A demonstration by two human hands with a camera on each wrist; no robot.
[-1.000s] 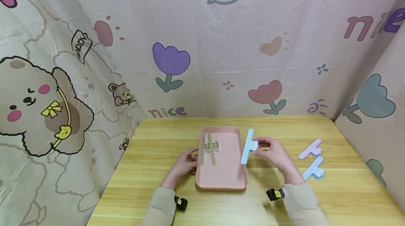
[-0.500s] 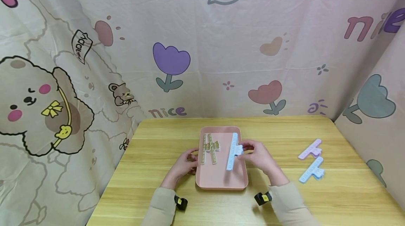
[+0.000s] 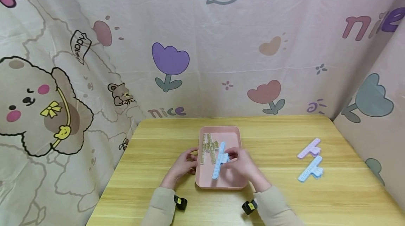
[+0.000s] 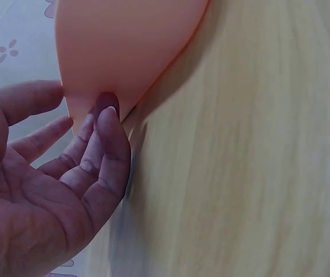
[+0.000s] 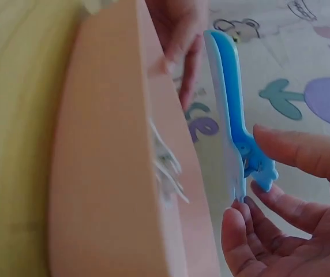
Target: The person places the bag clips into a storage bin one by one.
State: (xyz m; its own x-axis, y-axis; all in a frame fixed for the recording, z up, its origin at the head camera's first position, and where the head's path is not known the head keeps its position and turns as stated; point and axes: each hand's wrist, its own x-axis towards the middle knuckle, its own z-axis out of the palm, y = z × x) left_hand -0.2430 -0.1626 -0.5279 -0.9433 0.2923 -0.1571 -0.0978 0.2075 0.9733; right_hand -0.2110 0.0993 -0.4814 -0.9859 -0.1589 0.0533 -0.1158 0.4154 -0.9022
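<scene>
My right hand (image 3: 246, 165) pinches a light blue bag clip (image 3: 218, 166) by its small handle, between thumb and fingers. The clip hangs over the pink tray (image 3: 230, 139), its long ruler-marked bar tilted. In the right wrist view the blue clip (image 5: 225, 86) shows edge-on, beside the tray wall (image 5: 107, 144). Two brownish-gold clips, one at the left wall (image 3: 203, 154) and one beside it (image 3: 213, 157), lie in the tray's left half. My left hand (image 3: 182, 164) touches the tray's left side; in the left wrist view its relaxed fingertips (image 4: 108, 109) rest against the outer wall.
On the wooden table (image 3: 275, 131) to the right lie a lilac clip (image 3: 309, 148) and, just nearer, another light blue clip (image 3: 309, 169). A printed curtain (image 3: 202, 50) hangs behind the table and along both sides.
My right hand has carried the blue clip leftward from outside the tray's right edge to over its middle, near the gold clips. The left hand stays at the tray's side.
</scene>
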